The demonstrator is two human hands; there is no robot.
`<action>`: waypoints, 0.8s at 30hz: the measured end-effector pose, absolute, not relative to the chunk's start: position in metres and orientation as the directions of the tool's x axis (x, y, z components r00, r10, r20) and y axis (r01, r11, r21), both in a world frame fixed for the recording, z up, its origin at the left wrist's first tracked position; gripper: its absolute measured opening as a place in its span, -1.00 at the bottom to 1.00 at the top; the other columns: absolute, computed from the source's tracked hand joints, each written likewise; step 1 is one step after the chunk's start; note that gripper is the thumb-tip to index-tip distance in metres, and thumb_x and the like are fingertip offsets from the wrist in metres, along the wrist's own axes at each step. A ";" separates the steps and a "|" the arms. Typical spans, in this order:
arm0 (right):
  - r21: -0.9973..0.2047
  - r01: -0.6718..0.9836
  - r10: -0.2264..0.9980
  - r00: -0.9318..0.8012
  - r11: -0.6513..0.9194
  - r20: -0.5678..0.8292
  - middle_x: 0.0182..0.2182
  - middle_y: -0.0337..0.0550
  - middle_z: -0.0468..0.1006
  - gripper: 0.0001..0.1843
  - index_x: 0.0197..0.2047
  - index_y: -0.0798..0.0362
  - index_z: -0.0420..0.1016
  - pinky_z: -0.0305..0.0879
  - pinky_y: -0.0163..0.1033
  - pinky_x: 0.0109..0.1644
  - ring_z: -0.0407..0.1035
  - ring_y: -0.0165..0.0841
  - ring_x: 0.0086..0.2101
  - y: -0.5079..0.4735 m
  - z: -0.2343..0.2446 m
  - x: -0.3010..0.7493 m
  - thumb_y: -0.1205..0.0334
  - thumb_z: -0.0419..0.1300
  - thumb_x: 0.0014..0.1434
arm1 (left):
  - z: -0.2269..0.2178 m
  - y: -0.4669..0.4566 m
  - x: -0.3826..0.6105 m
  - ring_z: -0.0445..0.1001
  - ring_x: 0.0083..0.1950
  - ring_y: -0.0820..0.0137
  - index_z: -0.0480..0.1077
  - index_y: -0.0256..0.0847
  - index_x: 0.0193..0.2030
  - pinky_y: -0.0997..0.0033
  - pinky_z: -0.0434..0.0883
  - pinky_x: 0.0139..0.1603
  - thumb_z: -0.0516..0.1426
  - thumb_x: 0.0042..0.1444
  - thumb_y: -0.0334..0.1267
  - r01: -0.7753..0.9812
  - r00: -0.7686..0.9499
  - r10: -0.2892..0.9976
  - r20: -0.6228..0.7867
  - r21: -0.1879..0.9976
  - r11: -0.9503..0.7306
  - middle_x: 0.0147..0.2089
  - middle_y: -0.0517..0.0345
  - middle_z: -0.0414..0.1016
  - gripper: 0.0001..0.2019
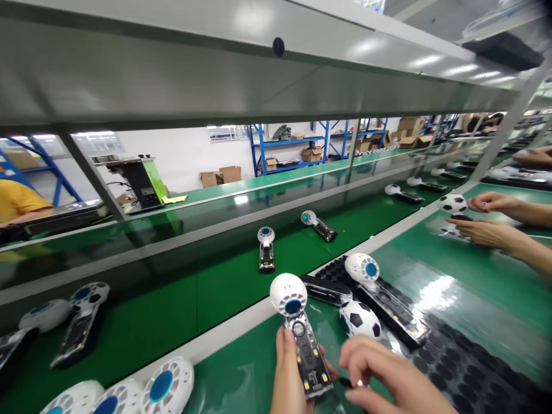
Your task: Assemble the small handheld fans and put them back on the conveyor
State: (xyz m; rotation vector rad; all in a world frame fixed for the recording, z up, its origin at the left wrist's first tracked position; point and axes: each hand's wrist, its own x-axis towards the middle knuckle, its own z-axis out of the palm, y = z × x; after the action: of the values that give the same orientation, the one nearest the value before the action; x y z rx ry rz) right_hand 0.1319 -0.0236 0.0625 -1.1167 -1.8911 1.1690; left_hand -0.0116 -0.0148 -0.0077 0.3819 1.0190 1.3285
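Observation:
My left hand (288,368) is wrapped round the clear handle of a handheld fan (308,353), whose white round head with a blue centre points up and away. Through the handle, a dark inside with small yellow squares shows. Close to its lower end, my right hand (383,374) pinches a small black round pad (345,382). Beyond that hand lie a fan with a football-patterned head (360,319) and another white fan (390,305), resting on a sheet of black round pads (461,356).
A green conveyor belt (224,287) runs along the bench with several fans, one here (266,250). White fan heads (166,386) stand at the lower left. At right, a co-worker's hands (495,221) hold a football-patterned fan. A metal shelf (215,86) hangs overhead.

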 end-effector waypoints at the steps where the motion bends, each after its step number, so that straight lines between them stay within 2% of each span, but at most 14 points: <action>1: -0.942 0.265 0.900 -0.429 0.206 0.076 -0.36 -0.26 0.44 -0.81 -0.56 0.01 0.25 0.28 -0.39 -0.20 0.38 -0.39 -0.28 -0.018 0.073 0.126 0.47 0.15 -0.08 | -0.008 -0.015 -0.011 0.45 -0.47 0.38 0.19 -0.18 -0.10 0.43 0.33 -0.44 0.09 -0.15 0.27 -0.574 -0.139 0.918 -0.371 0.786 0.231 -0.41 0.14 0.47 -0.38; 3: -0.988 0.117 0.894 -0.446 0.102 0.040 -0.30 -0.22 0.44 -0.83 -0.54 0.02 0.24 0.29 -0.33 -0.15 0.38 -0.35 -0.22 -0.006 0.087 0.112 0.45 0.14 -0.08 | -0.006 -0.017 -0.009 0.46 -0.47 0.36 0.13 -0.17 0.01 0.38 0.37 -0.39 0.09 -0.17 0.28 -0.490 -0.174 0.914 -0.367 0.837 0.243 -0.36 0.12 0.48 -0.30; 6: -0.999 -0.041 0.899 -0.437 0.002 0.020 -0.19 -0.14 0.45 -0.87 -0.49 0.04 0.25 0.25 -0.23 -0.02 0.39 -0.31 -0.12 0.016 0.093 0.095 0.42 0.14 -0.04 | -0.003 -0.020 -0.007 0.43 -0.59 0.28 -0.04 -0.16 0.15 0.21 0.40 -0.41 -0.01 -0.13 0.33 -0.429 -0.110 0.915 -0.388 0.849 0.308 -0.50 0.16 0.47 -0.19; 9: -0.998 -0.063 0.921 -0.386 0.029 0.051 -0.10 -0.12 0.41 -0.88 -0.48 0.06 0.25 0.23 -0.21 0.01 0.37 -0.31 -0.10 0.034 0.089 0.088 0.38 0.15 -0.01 | 0.000 -0.023 -0.005 0.42 -0.61 0.28 -0.07 -0.17 0.18 0.19 0.41 -0.38 -0.03 -0.09 0.30 -0.429 -0.098 0.919 -0.381 0.850 0.307 -0.56 0.17 0.46 -0.21; 12: -0.998 -0.030 0.930 -0.364 0.048 0.056 -0.22 -0.19 0.43 -0.92 -0.45 0.05 0.29 0.24 -0.24 -0.04 0.37 -0.34 -0.16 0.038 0.088 0.090 0.35 0.15 0.02 | 0.001 -0.025 -0.004 0.44 -0.60 0.27 -0.06 -0.17 0.17 0.23 0.41 -0.37 -0.03 -0.08 0.29 -0.444 -0.109 0.919 -0.378 0.846 0.295 -0.56 0.16 0.46 -0.22; 15: -0.991 0.103 0.929 -0.367 0.082 0.039 -0.30 -0.25 0.42 -0.93 -0.45 0.03 0.32 0.21 -0.25 -0.06 0.34 -0.36 -0.21 0.028 0.092 0.097 0.36 0.11 0.05 | 0.002 -0.026 -0.004 0.46 -0.58 0.25 -0.02 -0.15 0.15 0.24 0.41 -0.37 -0.01 -0.13 0.32 -0.459 -0.133 0.916 -0.378 0.843 0.281 -0.53 0.14 0.47 -0.21; 19: -0.909 0.403 0.925 -0.375 0.104 -0.061 -0.06 -0.24 0.32 -0.85 -0.49 0.00 0.33 0.21 -0.23 -0.02 0.28 -0.32 -0.08 0.014 0.092 0.105 0.34 0.04 0.09 | 0.004 -0.027 -0.004 0.48 -0.53 0.23 0.04 -0.14 0.13 0.26 0.40 -0.40 0.00 -0.14 0.33 -0.435 -0.143 0.904 -0.404 0.846 0.309 -0.49 0.12 0.48 -0.22; 22: -0.858 0.500 0.926 -0.367 0.117 -0.088 0.05 -0.23 0.24 -0.85 -0.47 -0.01 0.33 0.24 -0.18 -0.03 0.31 -0.29 -0.10 0.011 0.085 0.105 0.32 0.02 0.10 | 0.006 -0.028 -0.005 0.51 -0.42 0.18 0.08 -0.11 0.12 0.28 0.40 -0.38 0.00 -0.13 0.32 -0.391 -0.169 0.885 -0.433 0.854 0.343 -0.44 0.10 0.50 -0.25; 24: -0.836 0.533 0.922 -0.375 0.131 -0.095 0.05 -0.23 0.26 -0.84 -0.47 -0.01 0.31 0.24 -0.16 -0.02 0.35 -0.31 -0.17 0.011 0.080 0.104 0.33 0.00 0.11 | 0.007 -0.029 -0.006 0.51 -0.33 0.18 0.13 -0.10 0.10 0.30 0.39 -0.34 0.01 -0.11 0.29 -0.338 -0.211 0.876 -0.434 0.873 0.352 -0.32 0.05 0.53 -0.30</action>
State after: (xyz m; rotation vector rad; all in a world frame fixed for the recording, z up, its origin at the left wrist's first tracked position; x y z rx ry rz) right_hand 0.1037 0.0106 0.0802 -1.3977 -1.9650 1.1528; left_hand -0.0058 -0.0288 0.0069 0.5417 1.3513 1.2135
